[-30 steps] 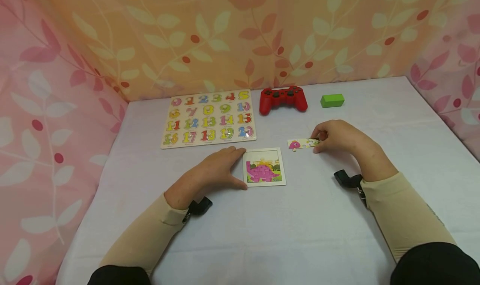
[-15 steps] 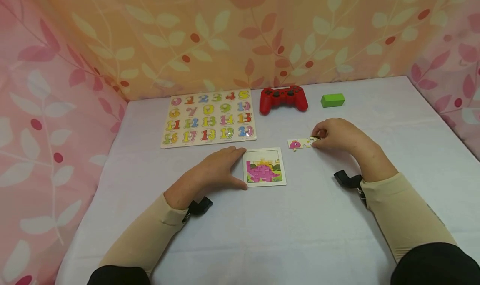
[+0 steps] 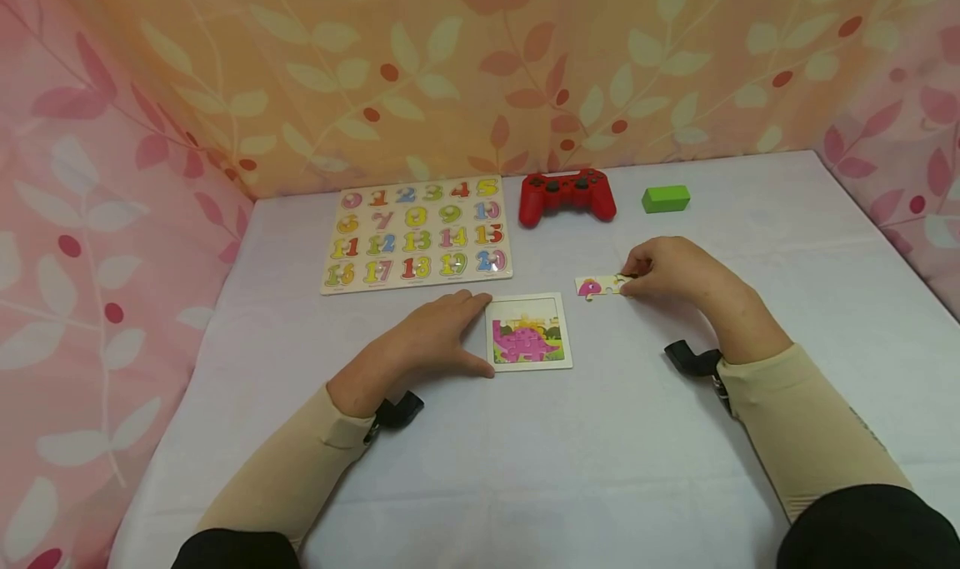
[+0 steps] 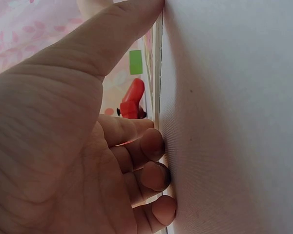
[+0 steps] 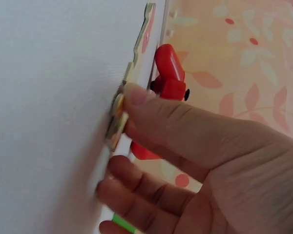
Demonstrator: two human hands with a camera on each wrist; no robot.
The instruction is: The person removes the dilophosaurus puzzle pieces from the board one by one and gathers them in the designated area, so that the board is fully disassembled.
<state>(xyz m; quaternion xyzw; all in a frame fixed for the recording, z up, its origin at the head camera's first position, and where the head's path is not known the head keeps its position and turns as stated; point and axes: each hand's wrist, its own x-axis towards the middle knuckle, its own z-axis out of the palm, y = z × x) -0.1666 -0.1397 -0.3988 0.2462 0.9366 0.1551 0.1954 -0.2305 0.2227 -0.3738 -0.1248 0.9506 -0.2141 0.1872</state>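
puzzle strip (image 3: 600,286) lies right of the dinosaur puzzle tray (image 3: 528,332), its right end pinched by the curled right hand (image 3: 671,271); left hand (image 3: 423,344) rests loosely open against the tray's left edge, the strip's pinched end hidden.

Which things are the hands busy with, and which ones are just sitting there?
In use:
- puzzle strip, with a pink dinosaur head, pinched at its end by the right hand
- dinosaur puzzle tray, touched at its edge by the left hand

Just lying about:
- number board
- red game controller
- green block
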